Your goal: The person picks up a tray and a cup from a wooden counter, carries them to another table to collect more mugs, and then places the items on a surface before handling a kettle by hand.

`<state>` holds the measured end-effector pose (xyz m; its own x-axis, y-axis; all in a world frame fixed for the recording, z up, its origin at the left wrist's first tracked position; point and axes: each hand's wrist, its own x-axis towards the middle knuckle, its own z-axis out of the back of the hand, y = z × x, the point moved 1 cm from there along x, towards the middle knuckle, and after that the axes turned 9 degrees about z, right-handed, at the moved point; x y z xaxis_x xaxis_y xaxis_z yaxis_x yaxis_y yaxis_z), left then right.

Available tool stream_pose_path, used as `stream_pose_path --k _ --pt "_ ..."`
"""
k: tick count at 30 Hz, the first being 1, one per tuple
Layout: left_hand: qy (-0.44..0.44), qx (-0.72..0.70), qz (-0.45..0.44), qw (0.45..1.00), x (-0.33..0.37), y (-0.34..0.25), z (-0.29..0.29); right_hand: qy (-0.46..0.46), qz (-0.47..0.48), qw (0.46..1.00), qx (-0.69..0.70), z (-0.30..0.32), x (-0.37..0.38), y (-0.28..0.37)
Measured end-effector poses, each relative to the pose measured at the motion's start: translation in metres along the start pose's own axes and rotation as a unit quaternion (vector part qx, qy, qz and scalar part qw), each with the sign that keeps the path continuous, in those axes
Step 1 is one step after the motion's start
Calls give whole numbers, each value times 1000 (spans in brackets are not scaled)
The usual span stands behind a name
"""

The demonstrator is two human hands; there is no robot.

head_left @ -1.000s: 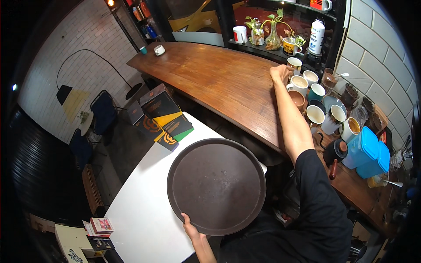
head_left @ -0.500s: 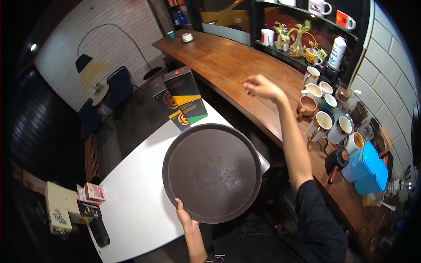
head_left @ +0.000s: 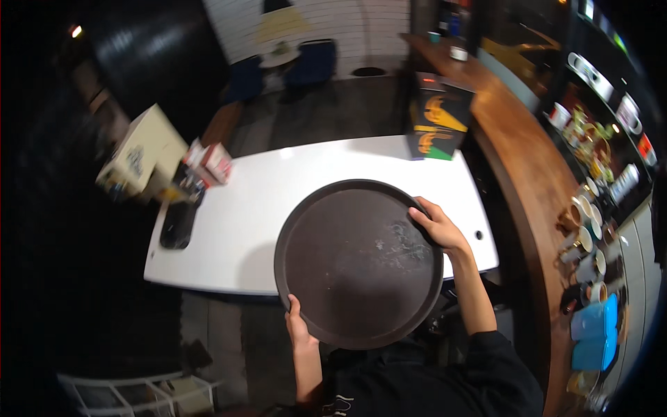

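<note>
A round dark brown serving tray (head_left: 347,271) with a raised rim is held in front of me, its flat face up and bare apart from pale scuffs. My left hand (head_left: 300,326) grips its lower left rim, thumb over the edge. On the upper right rim sits my right hand (head_left: 438,226), thumb on top and the fingers curled round the outside, partly hidden. Beyond and below the tray lies a white table (head_left: 278,181).
Black boxes with orange print (head_left: 441,115) stand at the table's far right corner. Small cartons (head_left: 212,163) and a dark case (head_left: 178,226) lie at its left end. Along the right runs a wooden counter (head_left: 517,167) with several mugs and blue containers (head_left: 594,333). Blue chairs (head_left: 310,64) stand far back.
The view has swung left toward the white table. My right hand, raised over the wooden counter before, now grips the tray's right rim. My left hand keeps its hold.
</note>
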<state>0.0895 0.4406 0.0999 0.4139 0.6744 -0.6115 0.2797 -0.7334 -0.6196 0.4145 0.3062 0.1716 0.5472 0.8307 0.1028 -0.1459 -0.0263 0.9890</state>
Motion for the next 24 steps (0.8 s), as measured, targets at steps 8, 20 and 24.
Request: stream_pose_path --k 8,20,24 --pt "-140 -58 -95 984 -62 -98 179 87 7 995 58 -236 -11 25" --pt "-134 -317 -203 917 -107 -195 391 172 -55 983 18 -556 23 19" --pt "-219 -330 -205 895 -93 -249 450 292 -101 949 63 -666 59 9"
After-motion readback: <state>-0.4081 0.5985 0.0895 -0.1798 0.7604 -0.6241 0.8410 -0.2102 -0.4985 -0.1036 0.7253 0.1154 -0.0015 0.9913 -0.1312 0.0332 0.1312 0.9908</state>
